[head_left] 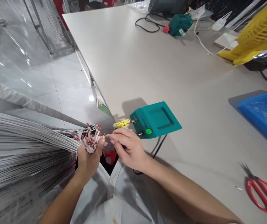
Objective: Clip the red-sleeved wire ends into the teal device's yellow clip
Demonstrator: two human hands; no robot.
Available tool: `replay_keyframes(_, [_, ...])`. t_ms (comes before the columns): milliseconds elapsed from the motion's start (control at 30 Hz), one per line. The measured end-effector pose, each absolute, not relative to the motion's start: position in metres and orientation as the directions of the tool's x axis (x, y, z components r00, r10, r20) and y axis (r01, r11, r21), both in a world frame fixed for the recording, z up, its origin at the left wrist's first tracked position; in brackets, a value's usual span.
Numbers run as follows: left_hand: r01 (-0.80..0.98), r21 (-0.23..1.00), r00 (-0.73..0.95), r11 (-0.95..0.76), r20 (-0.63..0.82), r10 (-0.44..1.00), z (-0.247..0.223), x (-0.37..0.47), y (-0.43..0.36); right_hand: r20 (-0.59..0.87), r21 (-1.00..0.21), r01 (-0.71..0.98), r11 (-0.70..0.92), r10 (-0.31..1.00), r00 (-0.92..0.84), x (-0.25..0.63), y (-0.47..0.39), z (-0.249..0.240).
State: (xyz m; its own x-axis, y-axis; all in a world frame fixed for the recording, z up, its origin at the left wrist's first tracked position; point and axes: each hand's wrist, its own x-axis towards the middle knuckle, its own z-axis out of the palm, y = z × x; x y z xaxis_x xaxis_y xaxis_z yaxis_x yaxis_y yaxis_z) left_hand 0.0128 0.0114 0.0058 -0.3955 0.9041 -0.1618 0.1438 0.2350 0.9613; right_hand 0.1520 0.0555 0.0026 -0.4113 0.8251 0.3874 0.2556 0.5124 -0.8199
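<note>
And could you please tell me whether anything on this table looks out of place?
Only something minor: a small pale scrap lies loose on the table, left of the red-handled scissors, looking like a stray offcut.

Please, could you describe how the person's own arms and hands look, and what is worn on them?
The left hand and right hand are both ungloved, and neither wrist shows a watch. No sleeve covers the forearms. Between them is a pale, buttoned shirt.
</note>
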Motion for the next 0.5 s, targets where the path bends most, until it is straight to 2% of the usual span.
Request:
replay_keyframes(100, [0.16, 0.951, -0.393, 0.263, -0.183, 0.901, 0.007, 0.011, 0.013, 0.308, -0.883, 0.238, 0.404, 0.882, -0.356, 0.152, 0.059, 0.004])
replay_keyframes(200, [0.122, 0.954, -0.333, 0.275, -0.221, 0.916, 0.007, 0.011, 0.014, 0.202, -0.942, 0.175, 0.286, 0.9, -0.386, 0.15, 0.061, 0.004])
replay_keyframes(267, [0.099, 0.954, -0.284, 0.284, -0.246, 0.927, 0.006, 0.01, 0.014, 0.183, -0.955, 0.143, 0.258, 0.897, -0.401, 0.149, 0.063, 0.002])
replay_keyframes(400, [0.086, 0.946, -0.142, 0.312, -0.298, 0.944, 0.004, 0.003, 0.01, 0.242, -0.932, 0.121, 0.341, 0.837, -0.492, 0.154, 0.068, 0.004])
replay_keyframes(500, [0.077, 0.933, 0.004, 0.35, -0.352, 0.936, 0.002, -0.006, 0.008, 0.326, -0.838, 0.145, 0.526, 0.696, -0.639, 0.162, 0.074, 0.01])
